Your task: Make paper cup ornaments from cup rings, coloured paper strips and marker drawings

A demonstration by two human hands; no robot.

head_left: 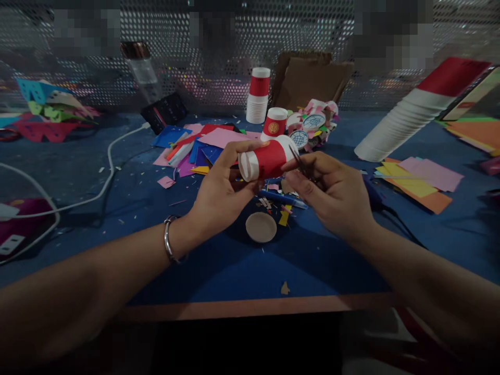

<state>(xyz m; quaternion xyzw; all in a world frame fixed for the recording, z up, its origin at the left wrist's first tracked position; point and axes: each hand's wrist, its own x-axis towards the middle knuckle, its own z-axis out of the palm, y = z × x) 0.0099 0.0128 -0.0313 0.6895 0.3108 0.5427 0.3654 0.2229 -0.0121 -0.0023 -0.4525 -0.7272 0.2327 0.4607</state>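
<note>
A red and white paper cup [271, 158] lies sideways in my left hand [219, 194], with the fingers and thumb closed round its rim end. My right hand [336, 197] is closed on thin dark scissors [298, 158], their blades at the other end of the cup. The fingers hide most of the handles. Below the cup, a pale round cardboard disc [261, 227] rests on the blue tabletop [234, 276]. Close behind stands another red paper cup [275, 123]. A blue pen [287, 199] and paper scraps lie underneath my hands.
Stacked cups [258, 96] stand at the back, and a long cup stack [410, 120] leans at right. Coloured paper [424, 179] lies nearby. On the left are a phone [164, 112], a white cable [111, 161] and a clear bottle [142, 73]. Cardboard [308, 83] leans behind.
</note>
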